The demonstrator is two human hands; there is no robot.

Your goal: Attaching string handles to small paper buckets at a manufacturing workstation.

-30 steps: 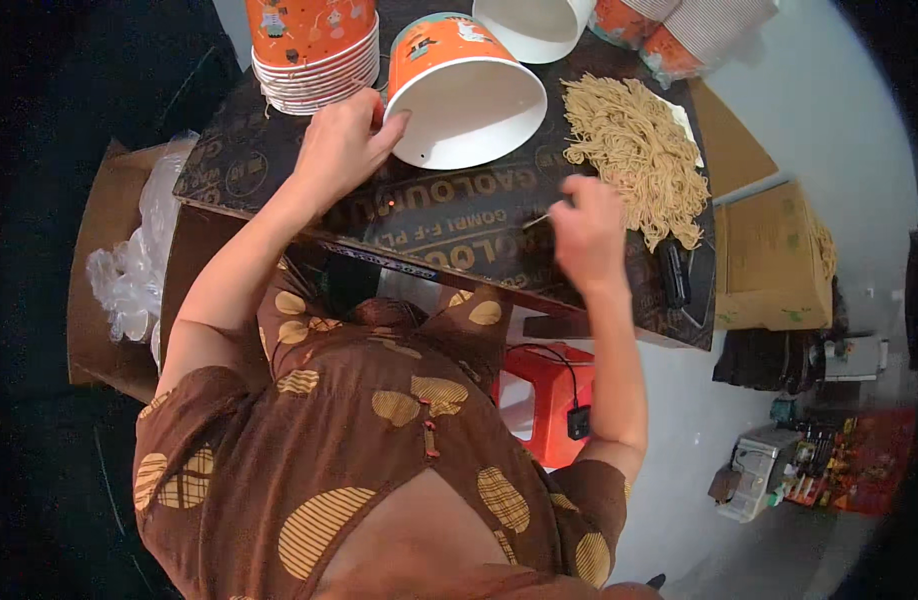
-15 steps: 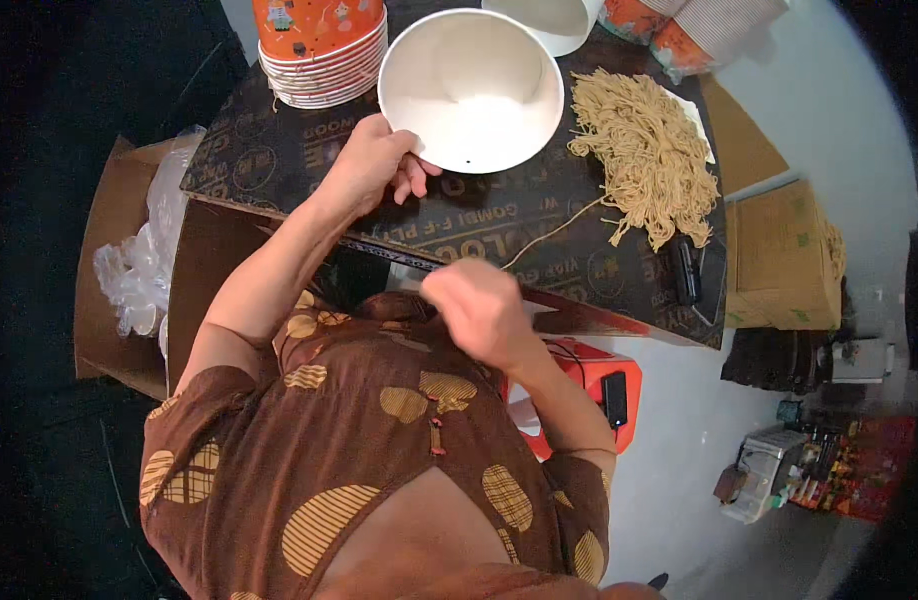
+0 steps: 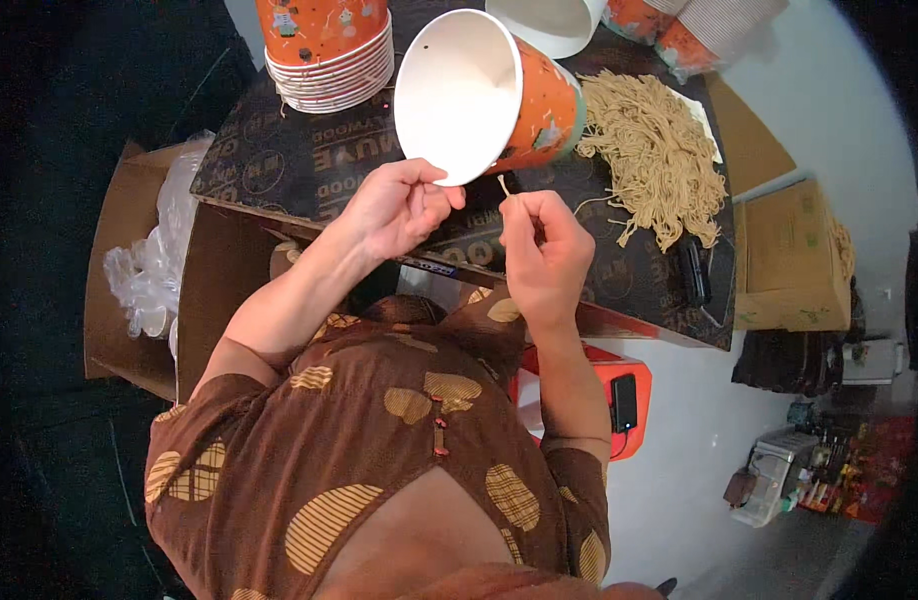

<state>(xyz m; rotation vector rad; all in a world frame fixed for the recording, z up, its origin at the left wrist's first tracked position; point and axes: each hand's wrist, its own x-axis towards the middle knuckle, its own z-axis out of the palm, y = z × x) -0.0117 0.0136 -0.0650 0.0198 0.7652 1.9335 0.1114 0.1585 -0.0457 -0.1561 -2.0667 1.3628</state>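
Observation:
An orange paper bucket [image 3: 547,112] with a white inside lies tipped over the table, its mouth turned toward the left. My left hand [image 3: 399,212] grips its near rim between thumb and fingers. One small dark hole shows in the white wall near the upper left of the rim. Close to the bucket's near side, my right hand [image 3: 551,250] pinches a beige cord [image 3: 503,184], whose knotted end sticks up past the fingertips. To the right lies a tangled heap of the same beige cords [image 3: 654,165].
Nested orange buckets [image 3: 329,55] stand at the far left of the dark printed tabletop [image 3: 269,165]. Another white-lined bucket [image 3: 544,25] lies behind. A black tool [image 3: 694,272] rests by the right edge. Cardboard boxes [image 3: 791,265] flank the table; a red stool [image 3: 631,400] holds a phone.
The bucket has turned, so its orange side shows and its hole moved from the near rim to the upper left. My right hand rose from the table edge toward the bucket with the cord.

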